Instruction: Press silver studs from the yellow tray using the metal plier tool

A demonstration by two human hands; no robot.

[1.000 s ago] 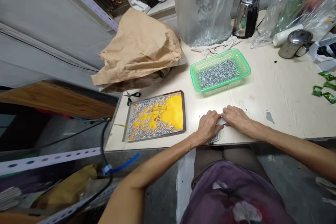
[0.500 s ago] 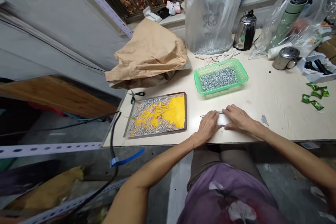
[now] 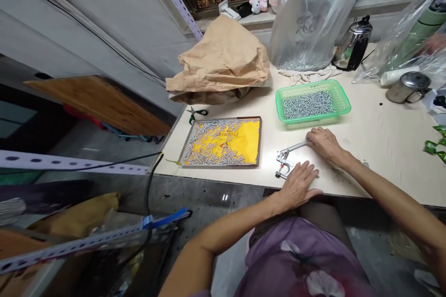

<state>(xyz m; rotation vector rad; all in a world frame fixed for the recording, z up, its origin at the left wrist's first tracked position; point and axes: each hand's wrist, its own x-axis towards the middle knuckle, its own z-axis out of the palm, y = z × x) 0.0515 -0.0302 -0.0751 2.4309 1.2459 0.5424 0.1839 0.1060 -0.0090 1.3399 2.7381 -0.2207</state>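
A pair of metal hand pliers [image 3: 285, 163] lies on the table with its two handles spread apart. It has a curved C-shaped jaw, a coil spring and a small red part near the jaw. My right hand [image 3: 324, 143] has its fingers closed on the end of the upper handle. Lying flat over the lower handle, my left hand [image 3: 298, 186] has its fingers stretched out and hides most of that handle. Beyond my hands stands a green plastic basket [image 3: 281, 93] holding many small silver metal pins. To the left, a shallow tray [image 3: 259, 141] with a yellow bottom holds more pins.
Green-handled scissors [image 3: 197, 113] lie behind the tray, near a crumpled brown paper bag [image 3: 223, 62]. A clear plastic bag [image 3: 306, 23], a kettle [image 3: 353, 44] and a metal cup [image 3: 408, 87] stand toward the back. Green wrapped packets [image 3: 432, 147] lie at far right.
My hands have moved apart, uncovering the pliers, whose handles now stand spread. My right hand is farther up the table, my left nearer the edge. The view has turned left.
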